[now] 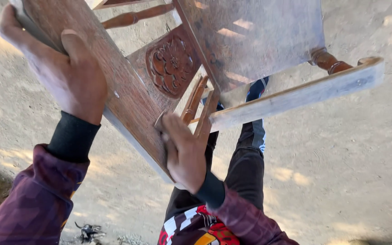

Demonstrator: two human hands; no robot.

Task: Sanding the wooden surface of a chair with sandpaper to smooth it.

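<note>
Fingers [174, 121] of the right hand [186, 152] press flat against the edge of the brown carved wooden chair [169, 68], w/ a small pale scrap, prob. sandpaper [159, 120], pinned under the tips; the hand is curled part-way, not a full fist, thumb side toward the chair's lower rail. Right wrist shows a black cuff [212, 190] & a maroon patterned sleeve [246, 218] running to the bottom edge of the view.

Below, between the arms, dark trousers w/ a white side stripe [250, 154], plus a red, white & orange patch of clothing [196, 227] at the bottom.

Left hand [64, 68] is higher up, at the upper left: closed round the chair's long flat side plank [114, 86], thumb lying on the face of the wood, other fingers wrapped behind it, so a firm hold. Same black cuff & maroon sleeve on that arm.

The chair is lifted off the ground & tilted, held in both hands in front of the person. A round flower carving [171, 63] sits on a panel near the middle, a flat seat board [255, 36] above right, a pale unfinished rail [296, 95] sticking out to the right, turned spindles [137, 16] near the top.

Furthest off: bare sandy ground [350, 172] w/ patches of sun, & a small dark tangled object [89, 231] lying at lower left.
</note>
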